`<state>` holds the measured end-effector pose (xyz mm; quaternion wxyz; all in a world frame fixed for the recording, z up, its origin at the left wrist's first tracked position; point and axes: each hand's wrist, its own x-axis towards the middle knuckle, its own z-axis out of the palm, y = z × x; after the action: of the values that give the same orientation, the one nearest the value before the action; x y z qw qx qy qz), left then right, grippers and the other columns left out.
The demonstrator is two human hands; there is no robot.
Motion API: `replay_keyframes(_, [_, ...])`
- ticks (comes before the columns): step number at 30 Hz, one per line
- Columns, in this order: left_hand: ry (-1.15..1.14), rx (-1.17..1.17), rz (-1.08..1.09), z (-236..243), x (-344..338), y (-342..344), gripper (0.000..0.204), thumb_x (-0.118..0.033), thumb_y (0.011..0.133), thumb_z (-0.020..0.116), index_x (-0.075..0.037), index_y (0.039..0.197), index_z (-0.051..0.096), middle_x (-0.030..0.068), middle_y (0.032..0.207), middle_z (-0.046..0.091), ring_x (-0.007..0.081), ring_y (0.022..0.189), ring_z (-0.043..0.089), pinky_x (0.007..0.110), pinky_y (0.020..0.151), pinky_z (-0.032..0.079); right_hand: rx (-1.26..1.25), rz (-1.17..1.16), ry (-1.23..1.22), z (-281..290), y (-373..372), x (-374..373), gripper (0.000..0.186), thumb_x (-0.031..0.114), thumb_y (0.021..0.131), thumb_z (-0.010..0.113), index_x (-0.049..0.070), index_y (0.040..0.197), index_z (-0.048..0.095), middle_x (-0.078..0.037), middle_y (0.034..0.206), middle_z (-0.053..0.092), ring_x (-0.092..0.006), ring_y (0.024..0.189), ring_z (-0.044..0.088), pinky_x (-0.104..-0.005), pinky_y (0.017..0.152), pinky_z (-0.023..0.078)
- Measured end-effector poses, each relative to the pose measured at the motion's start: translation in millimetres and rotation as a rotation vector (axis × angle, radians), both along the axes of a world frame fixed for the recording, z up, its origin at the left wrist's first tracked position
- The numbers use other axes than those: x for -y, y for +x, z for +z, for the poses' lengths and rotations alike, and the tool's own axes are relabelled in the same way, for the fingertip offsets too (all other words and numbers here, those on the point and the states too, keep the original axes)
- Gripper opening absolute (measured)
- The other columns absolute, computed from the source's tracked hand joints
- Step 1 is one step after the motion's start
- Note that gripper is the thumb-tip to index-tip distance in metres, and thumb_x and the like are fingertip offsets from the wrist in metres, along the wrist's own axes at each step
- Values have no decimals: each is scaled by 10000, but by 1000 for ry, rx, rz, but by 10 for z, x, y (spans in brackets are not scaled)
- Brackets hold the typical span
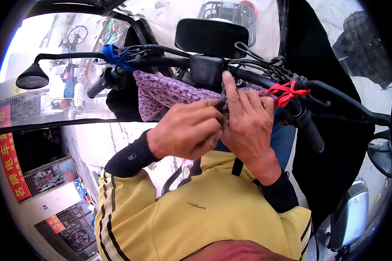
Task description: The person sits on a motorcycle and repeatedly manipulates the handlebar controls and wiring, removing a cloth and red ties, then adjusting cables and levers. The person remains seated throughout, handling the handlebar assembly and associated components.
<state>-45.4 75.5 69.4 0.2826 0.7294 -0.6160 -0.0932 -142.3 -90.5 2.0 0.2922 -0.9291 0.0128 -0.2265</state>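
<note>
My left hand (185, 130) is closed, fingertips pinched at a thin dark-grey piece (222, 97) below the black display housing (206, 68). My right hand (249, 126) presses close beside it, index finger stretched up to the housing's lower edge, other fingers curled over the handlebar area; what they grip is hidden. A purple patterned cloth (165, 91) hangs along the handlebar behind both hands. A red tie (287, 92) is knotted right of my right hand, and a blue tie (113, 54) sits on the bar's left.
Black mirrors (32, 79) (381, 154), grips (311, 135) and cables surround my hands. A black rectangular panel (211, 37) sits above the housing. A clear windshield (52, 104) with black trim borders the bar. Beyond lie shopfronts with red signs, a bicycle and a wire rack.
</note>
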Motion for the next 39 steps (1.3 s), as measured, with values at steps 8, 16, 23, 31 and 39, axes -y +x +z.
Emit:
replay_keyframes(8, [-177,142,214,145,82,248,81,-32,893,740,-4,959,704,107,880,745,238,718,735,334,629,581,46,35,-93,-33,113,48,283,155,828,701,67,1089,769,-25,953,668,-201,917,599,-403,806,386])
replay_keyframes(16, [647,231,799,-84,325,727,734,-579,890,812,37,1220,587,276,857,752,444,881,767,512,770,599,123,29,-40,-155,55,85,433,126,805,742,50,1231,760,-65,1147,733,-219,993,657,-395,826,397])
replay_keyframes(23, [757,282,816,-197,510,723,824,-644,845,825,11,1238,516,273,836,760,463,811,771,524,693,618,114,40,52,-139,54,132,524,46,792,758,69,1315,749,-108,1267,723,-282,1158,675,-410,893,411])
replay_keyframes(31, [799,337,864,-286,616,618,845,-700,827,806,16,1163,508,260,780,754,430,752,779,503,626,617,167,66,-29,-270,46,154,347,203,900,691,62,1209,760,-96,1232,720,-259,1188,660,-404,896,418])
replay_keyframes(39, [755,426,938,-370,698,616,775,-614,803,837,18,1125,526,231,769,765,390,698,781,465,614,618,174,82,-34,-247,37,223,350,162,887,679,45,1207,755,-109,1255,730,-266,1189,677,-410,906,434])
